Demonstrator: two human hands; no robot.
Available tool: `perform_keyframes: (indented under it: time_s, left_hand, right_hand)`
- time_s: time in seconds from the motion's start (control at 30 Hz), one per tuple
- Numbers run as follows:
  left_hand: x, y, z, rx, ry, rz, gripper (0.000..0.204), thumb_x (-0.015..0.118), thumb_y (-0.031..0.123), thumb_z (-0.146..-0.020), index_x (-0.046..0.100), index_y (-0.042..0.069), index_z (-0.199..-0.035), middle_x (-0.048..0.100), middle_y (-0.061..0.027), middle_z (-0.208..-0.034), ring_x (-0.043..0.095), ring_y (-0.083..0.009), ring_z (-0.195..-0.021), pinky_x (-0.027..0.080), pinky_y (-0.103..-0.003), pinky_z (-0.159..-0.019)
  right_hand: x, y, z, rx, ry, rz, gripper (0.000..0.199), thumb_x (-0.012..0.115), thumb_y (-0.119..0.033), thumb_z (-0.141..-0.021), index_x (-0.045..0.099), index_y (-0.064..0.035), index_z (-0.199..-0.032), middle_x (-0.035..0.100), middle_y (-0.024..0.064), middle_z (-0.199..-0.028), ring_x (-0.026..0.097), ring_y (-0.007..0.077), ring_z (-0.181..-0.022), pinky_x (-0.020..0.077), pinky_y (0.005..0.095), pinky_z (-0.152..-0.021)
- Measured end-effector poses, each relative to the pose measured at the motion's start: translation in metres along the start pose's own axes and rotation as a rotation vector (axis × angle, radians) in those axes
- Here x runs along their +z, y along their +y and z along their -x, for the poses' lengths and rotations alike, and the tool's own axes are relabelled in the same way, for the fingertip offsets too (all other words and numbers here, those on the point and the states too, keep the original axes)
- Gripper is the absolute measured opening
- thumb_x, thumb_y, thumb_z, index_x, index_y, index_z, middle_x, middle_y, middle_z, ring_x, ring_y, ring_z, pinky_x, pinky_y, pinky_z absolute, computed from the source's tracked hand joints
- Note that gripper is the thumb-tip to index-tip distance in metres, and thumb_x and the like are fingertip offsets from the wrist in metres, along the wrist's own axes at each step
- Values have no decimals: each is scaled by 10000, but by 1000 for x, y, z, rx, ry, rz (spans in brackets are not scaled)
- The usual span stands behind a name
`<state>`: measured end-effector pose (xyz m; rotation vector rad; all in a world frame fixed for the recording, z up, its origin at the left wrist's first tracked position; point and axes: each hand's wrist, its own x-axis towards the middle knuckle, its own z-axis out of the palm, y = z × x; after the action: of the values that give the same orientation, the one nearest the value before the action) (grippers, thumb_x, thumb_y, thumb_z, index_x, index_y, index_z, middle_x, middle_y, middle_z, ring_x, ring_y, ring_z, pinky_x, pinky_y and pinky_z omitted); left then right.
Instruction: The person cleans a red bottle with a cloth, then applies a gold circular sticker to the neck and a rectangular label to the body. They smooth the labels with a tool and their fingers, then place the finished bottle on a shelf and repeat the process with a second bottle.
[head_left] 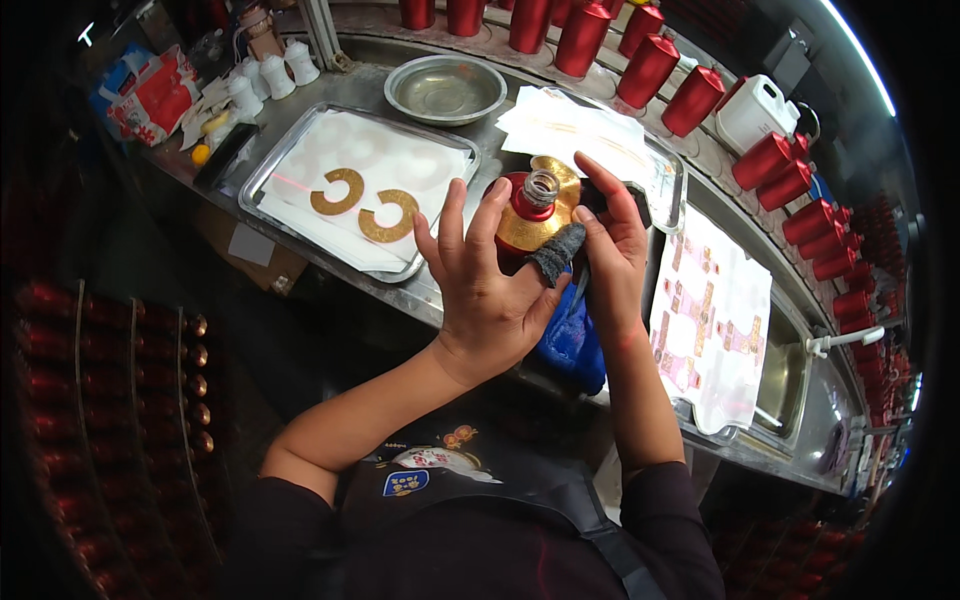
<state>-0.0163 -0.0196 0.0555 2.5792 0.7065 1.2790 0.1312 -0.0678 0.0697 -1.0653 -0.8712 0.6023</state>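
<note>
A red bottle (508,192) with a clear screw-top neck stands in front of me, a shiny gold label (528,232) curving round its shoulder. Another part of the gold shows beyond the neck. My left hand (490,290) is at the bottle's near left side, fingers spread; a dark grey wrap (558,254) covers one digit, which touches the label's front. On the right side, my right hand (615,245) has its index finger stretched upward and its thumb against the label's edge. The bottle's lower body is mostly hidden by my hands.
To the left, a metal tray (262,172) holds white sheets and two C-shaped gold labels (388,217). A metal bowl (445,92) sits behind. Pink-and-gold printed sheets (700,320) lie right, beside a sink (785,390). Red bottles (583,40) line the back; a blue cloth-like item (572,340) is below.
</note>
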Motion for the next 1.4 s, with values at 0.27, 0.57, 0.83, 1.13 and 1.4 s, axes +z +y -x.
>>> perform_keyframes:
  time_s: [0.27, 0.57, 0.83, 1.13, 1.4]
  left_hand:
    - [5, -15, -14, -249, 56, 400, 812, 932, 215, -638, 522, 37, -1316, 398, -188, -1382, 410, -383, -1299, 365, -458, -1095]
    - [-9, -52, -39, -448, -414, 1187, 839, 938, 165, -636, 503, 49, -1344, 558, -102, -1296, 550, -202, -1220, 459, -365, -1034]
    - [-10, -67, -45, -452, -573, 1185, 882, 947, 157, -615, 490, 51, -1362, 548, -87, -1306, 543, -226, -1244, 419, -360, -1079]
    - [-13, -70, -45, -458, -642, 1265, 1008, 930, 35, -593, 413, 48, -1458, 521, -83, -1412, 491, -216, -1337, 370, -375, -1136]
    - [-17, -69, -49, -397, -633, 1233, 911, 928, 118, -606, 475, 52, -1394, 557, -87, -1341, 539, -211, -1254, 411, -362, -1088]
  right_hand:
    - [-2, -4, -14, 24, -109, -19, 537, 737, -50, -898, 531, 19, -1390, 617, 75, -1297, 629, 119, -1091, 522, 262, -948]
    - [-5, 6, -1, -126, -99, -64, 552, 718, -34, -892, 531, 6, -1410, 582, 100, -1395, 616, 83, -1082, 537, 210, -821]
    - [-3, 3, 0, -6, -32, -136, 619, 712, 21, -874, 477, 18, -1446, 566, 83, -1410, 652, 62, -958, 537, 201, -830]
    - [-1, 0, 3, 17, 24, -146, 653, 725, 16, -850, 480, -4, -1455, 570, 68, -1400, 610, 10, -823, 498, 162, -737]
    - [-4, -5, 9, 43, -1, -94, 652, 717, 32, -844, 479, 5, -1451, 552, 87, -1431, 604, 11, -808, 482, 156, -701]
